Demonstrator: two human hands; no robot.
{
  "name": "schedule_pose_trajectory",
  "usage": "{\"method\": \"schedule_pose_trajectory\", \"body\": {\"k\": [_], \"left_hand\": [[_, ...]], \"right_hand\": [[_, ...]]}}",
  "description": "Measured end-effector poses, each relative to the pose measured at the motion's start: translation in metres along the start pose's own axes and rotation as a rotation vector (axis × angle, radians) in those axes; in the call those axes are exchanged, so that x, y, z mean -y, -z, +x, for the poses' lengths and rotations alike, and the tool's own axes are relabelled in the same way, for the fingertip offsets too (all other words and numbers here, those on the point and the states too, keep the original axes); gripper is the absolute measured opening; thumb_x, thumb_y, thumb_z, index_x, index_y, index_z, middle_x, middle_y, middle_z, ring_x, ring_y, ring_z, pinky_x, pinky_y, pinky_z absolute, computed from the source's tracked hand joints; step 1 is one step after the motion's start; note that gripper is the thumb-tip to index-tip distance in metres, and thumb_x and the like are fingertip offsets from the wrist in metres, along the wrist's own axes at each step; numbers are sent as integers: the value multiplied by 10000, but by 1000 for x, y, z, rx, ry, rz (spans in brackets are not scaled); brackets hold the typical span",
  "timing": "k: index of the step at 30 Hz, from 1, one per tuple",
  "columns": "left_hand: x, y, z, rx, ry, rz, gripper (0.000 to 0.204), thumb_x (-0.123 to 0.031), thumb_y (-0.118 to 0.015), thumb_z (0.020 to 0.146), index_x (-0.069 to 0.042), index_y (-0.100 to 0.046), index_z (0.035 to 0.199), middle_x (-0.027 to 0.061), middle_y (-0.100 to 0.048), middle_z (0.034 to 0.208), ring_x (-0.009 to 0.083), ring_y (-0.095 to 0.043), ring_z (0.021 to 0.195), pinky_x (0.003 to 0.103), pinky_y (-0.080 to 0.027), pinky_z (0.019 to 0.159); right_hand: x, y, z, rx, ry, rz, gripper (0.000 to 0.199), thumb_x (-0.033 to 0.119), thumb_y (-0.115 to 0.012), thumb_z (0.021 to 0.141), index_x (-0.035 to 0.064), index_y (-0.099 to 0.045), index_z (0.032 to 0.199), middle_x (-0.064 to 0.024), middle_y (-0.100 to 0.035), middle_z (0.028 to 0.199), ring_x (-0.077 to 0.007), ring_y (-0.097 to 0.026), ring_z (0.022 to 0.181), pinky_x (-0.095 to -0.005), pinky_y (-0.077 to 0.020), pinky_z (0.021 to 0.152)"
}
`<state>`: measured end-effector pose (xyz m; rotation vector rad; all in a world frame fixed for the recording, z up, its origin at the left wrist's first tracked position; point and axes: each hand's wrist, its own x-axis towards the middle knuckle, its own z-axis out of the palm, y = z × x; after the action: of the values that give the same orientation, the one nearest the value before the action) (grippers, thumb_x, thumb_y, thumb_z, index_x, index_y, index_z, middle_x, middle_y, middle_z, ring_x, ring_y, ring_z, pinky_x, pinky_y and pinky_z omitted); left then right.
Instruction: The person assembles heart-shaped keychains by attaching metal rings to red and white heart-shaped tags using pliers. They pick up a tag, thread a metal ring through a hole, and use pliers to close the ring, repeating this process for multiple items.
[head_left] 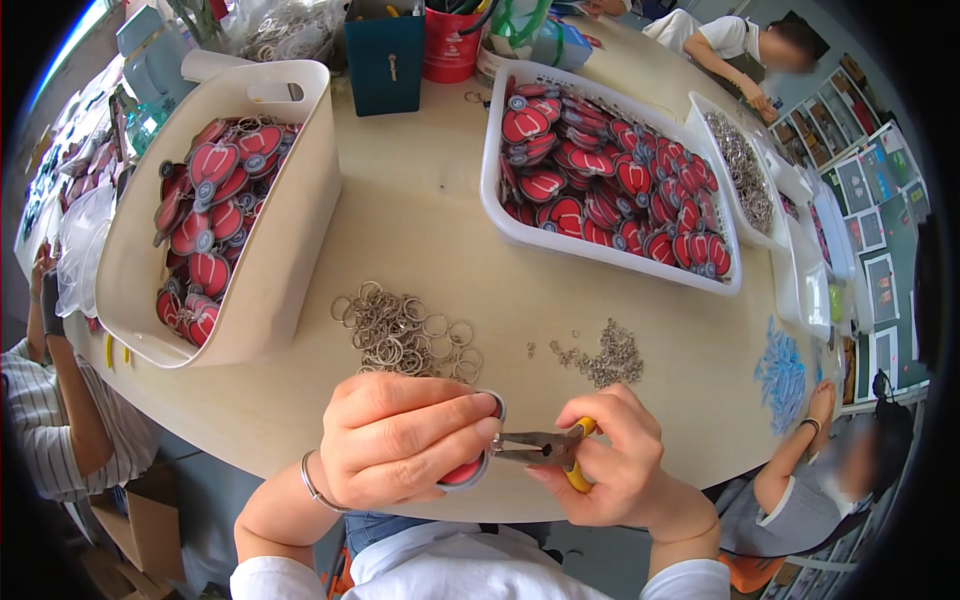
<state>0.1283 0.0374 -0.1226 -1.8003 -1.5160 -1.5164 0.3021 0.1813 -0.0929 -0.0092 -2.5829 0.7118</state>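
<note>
My left hand (395, 445) is closed around a red keychain charm (463, 474) with a dark grey edge, and its fingers hide most of it. In my right hand (620, 460) is a pair of pliers (535, 447) with yellow handles. The plier tips meet a small metal piece at the charm's edge, too small to make out fully. Just beyond my left hand lies a heap of metal split rings (385, 335). Small jump rings (612, 357) are piled beyond my right hand.
At the left stands a tall cream bin (285, 250) of red charms. A white basket (610, 252) of similar charms sits at the far right, beside a tray of metal parts (740, 165). Light-blue pieces (780, 375) lie near the right edge. Other people sit around the table.
</note>
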Motion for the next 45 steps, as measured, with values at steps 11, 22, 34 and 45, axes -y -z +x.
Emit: {"method": "schedule_pose_trajectory", "body": {"k": [11,22,34,45], "left_hand": [[1,3,0,11,-60,24,194,-81,-727,761,-42,-695,949,63,-692,952,194,-664,815,259,-533,612],[-1,4,3,88,-34,-12,158,-40,-675,751,-57,-668,908,76,-700,896,231,-666,775,300,-527,623],[15,68,42,-135,379,667,167,86,-631,795,41,-653,955,114,-680,858,202,-651,787,302,-519,688],[134,167,78,262,608,1202,256,-182,-453,982,3,-611,1061,203,-636,1031,370,-608,918,443,-466,790]], "right_hand": [[4,-3,-8,-33,64,-125,253,116,-772,586,51,-528,571,-94,-536,790,-195,-458,542,-286,-370,438],[2,-4,-15,2,43,-76,223,106,-769,590,27,-562,572,-96,-530,781,-206,-480,554,-289,-394,439],[-78,2,-31,-121,-481,-43,158,72,-770,719,9,-684,835,-102,-548,930,-282,-560,876,-380,-462,760],[-135,19,54,-251,-468,-341,186,121,-786,704,20,-666,805,-114,-566,930,-304,-554,908,-409,-453,821]]}}
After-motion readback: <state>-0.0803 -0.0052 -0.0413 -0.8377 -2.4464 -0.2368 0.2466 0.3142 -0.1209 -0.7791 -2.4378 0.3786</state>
